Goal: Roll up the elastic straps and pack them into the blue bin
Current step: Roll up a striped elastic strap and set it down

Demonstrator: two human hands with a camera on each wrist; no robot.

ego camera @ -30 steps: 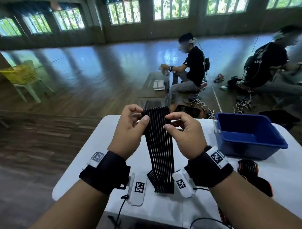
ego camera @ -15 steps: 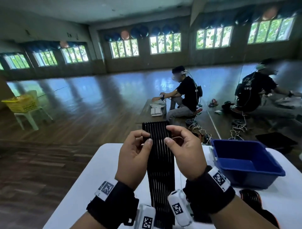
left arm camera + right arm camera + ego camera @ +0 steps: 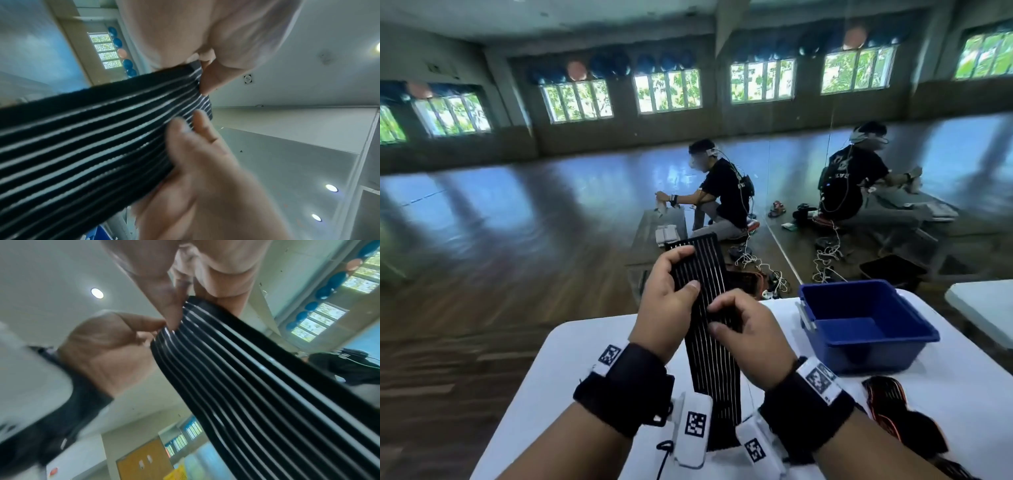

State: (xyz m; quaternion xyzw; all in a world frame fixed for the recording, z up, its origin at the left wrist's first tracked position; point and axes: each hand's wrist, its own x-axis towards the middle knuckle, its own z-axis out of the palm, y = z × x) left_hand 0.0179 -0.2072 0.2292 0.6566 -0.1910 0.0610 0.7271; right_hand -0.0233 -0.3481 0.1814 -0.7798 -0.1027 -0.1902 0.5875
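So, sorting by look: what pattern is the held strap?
Black strap with thin white lengthwise stripes, clearest in the head view.

- No words, brand names or numbers can be read anywhere.
- Square black-and-white code tags (image 3: 609,355) sit on the wristbands and on the white wrist units (image 3: 694,424) over the worktop (image 3: 558,373); they carry patterns only.

Mirrored dance hall, polished wooden floor (image 3: 517,274)

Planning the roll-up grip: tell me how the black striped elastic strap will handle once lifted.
Likely floppy: the black striped elastic strap hangs limp from the left hand and right hand toward the white table. Probably light, since fingertip pinches carry it. Its ribbed surface should resist slipping.
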